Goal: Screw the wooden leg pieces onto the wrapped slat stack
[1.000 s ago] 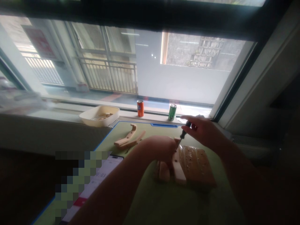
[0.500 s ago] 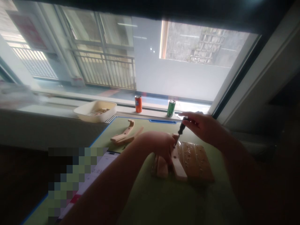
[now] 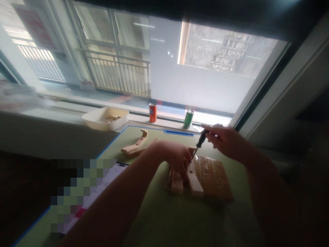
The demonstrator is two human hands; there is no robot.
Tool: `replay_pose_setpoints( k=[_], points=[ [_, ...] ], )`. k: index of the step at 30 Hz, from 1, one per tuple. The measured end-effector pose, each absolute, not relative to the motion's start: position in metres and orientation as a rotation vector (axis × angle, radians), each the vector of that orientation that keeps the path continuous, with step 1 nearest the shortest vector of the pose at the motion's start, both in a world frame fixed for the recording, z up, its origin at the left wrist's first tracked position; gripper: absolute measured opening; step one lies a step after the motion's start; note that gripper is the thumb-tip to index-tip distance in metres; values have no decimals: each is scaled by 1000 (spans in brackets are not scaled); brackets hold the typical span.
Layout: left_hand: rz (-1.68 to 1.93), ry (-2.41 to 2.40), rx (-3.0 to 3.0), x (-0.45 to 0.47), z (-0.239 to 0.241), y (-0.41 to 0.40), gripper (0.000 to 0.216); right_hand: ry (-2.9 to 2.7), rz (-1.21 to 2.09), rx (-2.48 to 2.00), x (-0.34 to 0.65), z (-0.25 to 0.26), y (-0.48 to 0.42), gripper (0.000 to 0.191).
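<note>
While the right hand (image 3: pixel 223 139) clasps a black-handled screwdriver (image 3: pixel 201 140), tip down at a pale, holed wooden piece (image 3: pixel 194 180) over the brown board (image 3: pixel 216 178) on the near tabletop (image 3: pixel 156 206), the left hand (image 3: pixel 177 154) partly hides that piece; its grip I cannot tell. More handle shows than a second ago.

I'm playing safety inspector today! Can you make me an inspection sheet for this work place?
Surface: green tabletop, blue-edged.
Job's things: black-handled screwdriver, tip at a curved wooden piece on a brown board.
Clutter: phone, more wooden pieces on the tabletop.
Grips: right grip holds the screwdriver; left grip touches the curved wooden piece.
Cables: nothing seen.
Surroundings: pale tray, orange can and green can on the sill by a window.
</note>
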State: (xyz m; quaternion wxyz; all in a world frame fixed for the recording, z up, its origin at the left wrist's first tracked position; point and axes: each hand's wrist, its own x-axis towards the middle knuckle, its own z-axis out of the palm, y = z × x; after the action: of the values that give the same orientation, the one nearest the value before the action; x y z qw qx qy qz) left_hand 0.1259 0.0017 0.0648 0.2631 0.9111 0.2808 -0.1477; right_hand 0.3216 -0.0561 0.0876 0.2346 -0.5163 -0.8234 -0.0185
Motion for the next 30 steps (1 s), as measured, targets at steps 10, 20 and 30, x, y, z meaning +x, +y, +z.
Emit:
replay_pose_setpoints(
  k=[10,20,30],
  points=[
    [-370,748,2380,119,63,12,60,-2264,-71,-1456,327,94,-58,30],
    [-318,741,2482,123,55,13,55,-2212,-156,-1424,314,87,-55,33],
    [-311,747,2524,123,54,13,60,-2290,-93,-1508,322,93,-65,31]
  ],
)
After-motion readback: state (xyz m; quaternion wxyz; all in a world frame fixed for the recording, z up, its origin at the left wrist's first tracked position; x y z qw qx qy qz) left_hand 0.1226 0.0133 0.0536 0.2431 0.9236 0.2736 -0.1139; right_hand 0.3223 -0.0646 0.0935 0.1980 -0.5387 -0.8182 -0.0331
